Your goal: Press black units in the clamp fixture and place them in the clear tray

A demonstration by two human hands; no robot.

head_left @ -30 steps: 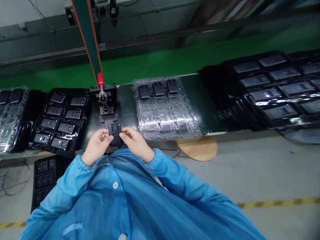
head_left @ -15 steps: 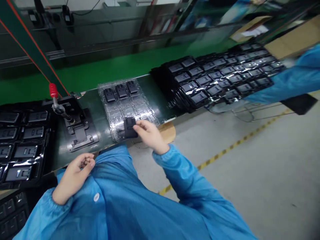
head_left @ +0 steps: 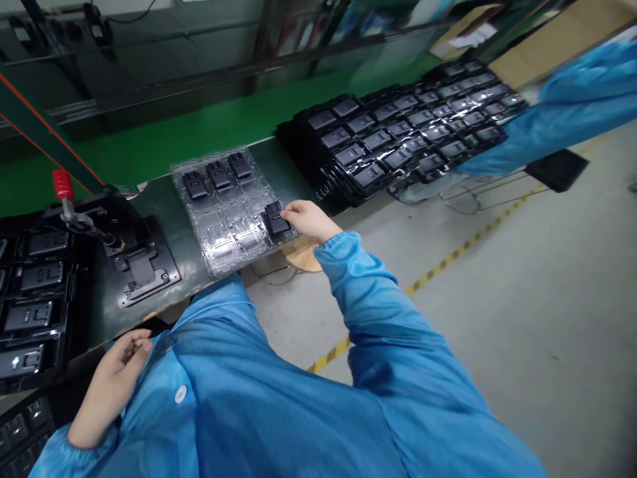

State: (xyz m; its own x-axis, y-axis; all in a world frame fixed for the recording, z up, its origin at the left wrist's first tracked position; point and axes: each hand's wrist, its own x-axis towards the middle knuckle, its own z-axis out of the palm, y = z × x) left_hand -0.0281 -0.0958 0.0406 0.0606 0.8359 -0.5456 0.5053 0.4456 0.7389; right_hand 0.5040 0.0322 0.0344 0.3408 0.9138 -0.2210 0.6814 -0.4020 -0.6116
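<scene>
Right hand pinches a black plastic part onto the clear blister tray (seemingly seating it; a firm press looks needed); left hand, half-curled, holds nothing.

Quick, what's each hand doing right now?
Left hand: open, loosely curled, nothing visible in it.
Right hand: closed, holding a black plastic part at the clear plastic tray.

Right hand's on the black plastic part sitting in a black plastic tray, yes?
No: the right hand is on the black plastic part, but that part sits in a clear plastic blister tray, not a black one, as the head view shows.
</scene>
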